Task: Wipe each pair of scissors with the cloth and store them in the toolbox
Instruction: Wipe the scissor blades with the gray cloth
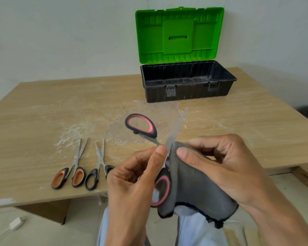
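From my remote seat I see both hands raised in the middle of the view, above the near edge of the bench (43, 112). The left hand (132, 174) pinches the pink-handled scissors (175, 130) between thumb and forefinger, right at the pivot. These scissors are spread wide. One blade points up and away toward the toolbox (188, 95), one handle loop sticks out to the far left, and the other loop hangs low between the two hands.

The right hand (226, 167) grips the grey cloth (199, 189), its fingers curled round it and its thumb pressing the cloth's upper edge just beside the base of the raised blade. The rest of the cloth drapes down from that palm and hides part of the lower handle loop.

The toolbox sits at the far right of the bench, well apart from the hands. Its green lid (178, 34) stands upright against the wall, and its black tub is open.

To the left of the hands, two more pairs lie flat near the bench's near edge, blades pointing away. The orange-handled scissors (76, 159) are on the left, and the black-handled scissors (100, 161) lie just beside them on the right. One loop of the black-handled pair is partly covered by the left hand. White smears mark the bench between these pairs and the toolbox.
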{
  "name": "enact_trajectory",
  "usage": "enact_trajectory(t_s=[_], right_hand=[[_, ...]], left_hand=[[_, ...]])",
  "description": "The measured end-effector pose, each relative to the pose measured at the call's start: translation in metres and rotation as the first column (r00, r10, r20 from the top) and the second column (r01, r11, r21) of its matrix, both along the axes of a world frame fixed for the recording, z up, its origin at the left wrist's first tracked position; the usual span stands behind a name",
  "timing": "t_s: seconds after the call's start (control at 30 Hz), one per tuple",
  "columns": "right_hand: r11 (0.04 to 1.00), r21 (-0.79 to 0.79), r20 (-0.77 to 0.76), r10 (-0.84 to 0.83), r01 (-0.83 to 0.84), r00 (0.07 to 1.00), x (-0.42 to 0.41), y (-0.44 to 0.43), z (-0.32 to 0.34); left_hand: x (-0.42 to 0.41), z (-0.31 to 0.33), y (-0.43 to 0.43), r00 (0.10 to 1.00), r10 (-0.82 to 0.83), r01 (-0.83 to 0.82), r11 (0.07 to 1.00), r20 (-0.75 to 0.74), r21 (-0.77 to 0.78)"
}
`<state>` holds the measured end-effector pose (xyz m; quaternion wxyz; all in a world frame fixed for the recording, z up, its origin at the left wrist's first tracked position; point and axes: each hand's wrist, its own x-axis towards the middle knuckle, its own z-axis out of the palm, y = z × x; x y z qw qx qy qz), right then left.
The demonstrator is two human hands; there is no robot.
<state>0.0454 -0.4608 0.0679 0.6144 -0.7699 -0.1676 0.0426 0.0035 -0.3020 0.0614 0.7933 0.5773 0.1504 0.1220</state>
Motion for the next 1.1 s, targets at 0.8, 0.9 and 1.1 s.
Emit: enact_trajectory(t_s=[0.8,0.9,1.1], right_hand=[[0.968,-0.159,-0.184,0.164,-0.194,0.969,-0.007,-0.016,0.005],[0.975,-0.112,-0.203,0.167,-0.192,0.965,-0.008,-0.007,0.001],[0.972,-0.139,-0.19,0.163,-0.191,0.968,-0.014,-0.002,-0.006]], left_hand=[[-0.019,-0.013,0.027,0.991,-0.065,0.04,0.978,-0.117,-0.204],[-0.019,-0.015,0.023,0.99,-0.057,0.031,0.98,-0.126,-0.198],[-0.022,-0.017,0.027,0.987,-0.007,-0.025,0.98,-0.158,-0.199]])
